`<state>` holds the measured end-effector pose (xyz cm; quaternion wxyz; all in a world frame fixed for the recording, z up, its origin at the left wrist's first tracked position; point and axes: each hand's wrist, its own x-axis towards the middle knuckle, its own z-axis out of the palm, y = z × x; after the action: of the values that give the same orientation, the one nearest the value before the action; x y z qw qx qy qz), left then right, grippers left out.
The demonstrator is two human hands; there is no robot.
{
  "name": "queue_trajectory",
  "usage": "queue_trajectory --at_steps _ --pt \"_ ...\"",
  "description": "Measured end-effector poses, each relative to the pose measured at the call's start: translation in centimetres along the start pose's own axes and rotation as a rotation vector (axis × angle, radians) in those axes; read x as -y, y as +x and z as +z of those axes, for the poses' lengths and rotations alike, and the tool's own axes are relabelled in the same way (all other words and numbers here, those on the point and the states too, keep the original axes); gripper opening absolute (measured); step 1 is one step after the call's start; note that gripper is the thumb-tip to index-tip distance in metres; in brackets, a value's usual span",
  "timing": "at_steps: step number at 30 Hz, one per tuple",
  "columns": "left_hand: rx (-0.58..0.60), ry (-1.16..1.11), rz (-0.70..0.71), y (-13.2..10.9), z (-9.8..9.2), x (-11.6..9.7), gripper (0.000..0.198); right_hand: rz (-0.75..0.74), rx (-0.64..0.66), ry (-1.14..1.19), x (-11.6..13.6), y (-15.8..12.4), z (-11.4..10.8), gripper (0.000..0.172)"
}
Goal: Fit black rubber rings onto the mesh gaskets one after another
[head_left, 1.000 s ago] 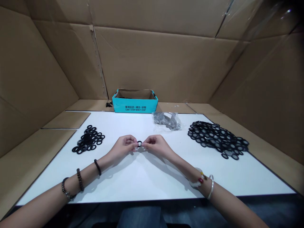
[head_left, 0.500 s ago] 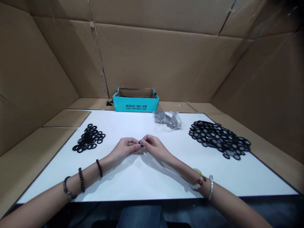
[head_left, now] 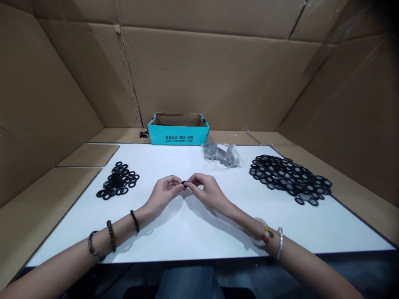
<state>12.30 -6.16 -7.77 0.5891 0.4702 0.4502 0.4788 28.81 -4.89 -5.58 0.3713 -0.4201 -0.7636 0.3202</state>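
From the head camera, a person's left hand and right hand met above the middle of a white table. The fingertips of both were closed in a tight pinch on a single black ring, which was held just clear of the tabletop and mostly hidden between them; whether it had a grey centre could not be told. Near the table's left edge lay a pile of plain black rings. Near its right edge spread a larger pile of black rings with grey centres. A clear bag of grey pieces sat at the far edge, beside a teal box standing beyond the table, with a small black clump left of the box.
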Motion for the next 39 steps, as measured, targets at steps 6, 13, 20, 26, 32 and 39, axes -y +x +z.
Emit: queue_trajectory --at_steps 6,13,20,26,32,39 --pt "0.024 -0.024 0.029 0.1 0.0 0.3 0.021 0.053 -0.003 0.114 -0.4 0.0 0.5 0.014" --pt "0.044 -0.133 -0.116 -0.2 0.9 -0.3 0.033 0.14 -0.045 0.22 -1.0 -0.2 1.7 0.018" --pt "-0.012 -0.029 0.044 -0.2 0.4 -0.1 0.025 0.014 -0.021 0.004 -0.2 0.0 0.9 0.014" --pt "-0.106 0.255 0.263 -0.8 0.2 -0.7 0.01 0.03 0.001 0.056 0.5 0.1 0.4 0.016" --pt "-0.065 0.194 0.088 -0.8 0.1 -1.3 0.004 0.098 0.143 0.196 -0.4 0.0 -0.4 0.021" --pt "0.006 -0.038 -0.068 -0.4 0.1 -1.0 0.015 0.096 0.182 0.261 -0.1 0.1 -0.9 0.024"
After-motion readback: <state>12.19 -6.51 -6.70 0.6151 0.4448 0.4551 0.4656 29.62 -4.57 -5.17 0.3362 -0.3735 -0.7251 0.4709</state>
